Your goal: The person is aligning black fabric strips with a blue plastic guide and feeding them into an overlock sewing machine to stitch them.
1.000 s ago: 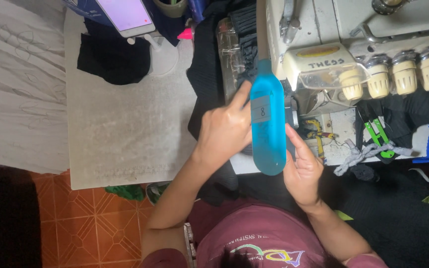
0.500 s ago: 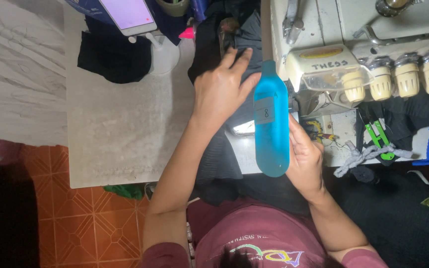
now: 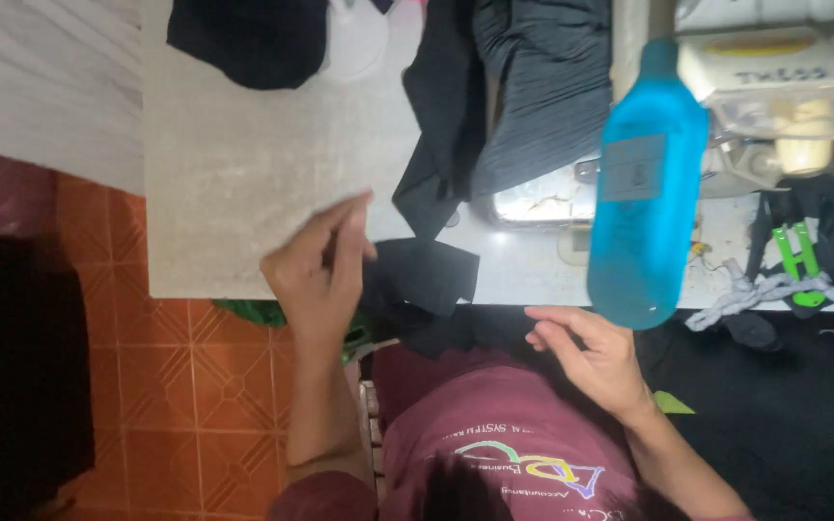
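My left hand (image 3: 319, 275) is at the near edge of the table, fingers closed along the edge of a black cloth (image 3: 422, 278) that hangs over the table front. That cloth runs up to a grey pleated fabric (image 3: 542, 92) lying by the sewing machine (image 3: 774, 68). A tall blue bottle (image 3: 644, 193) stands on the table with no hand on it. Just below its base, over my lap, my right hand (image 3: 591, 357) has its fingers apart and holds nothing.
A pale textured mat (image 3: 243, 154) covers the table's left part, with another black cloth (image 3: 248, 39) at its far end. Green clippers (image 3: 798, 260) and grey scraps (image 3: 774, 289) lie right of the bottle. Orange floor tiles (image 3: 205, 386) show at the left.
My left hand pulled back from the fabric near the machine to the table's near edge. My right hand let go of the blue bottle, which now stands alone.
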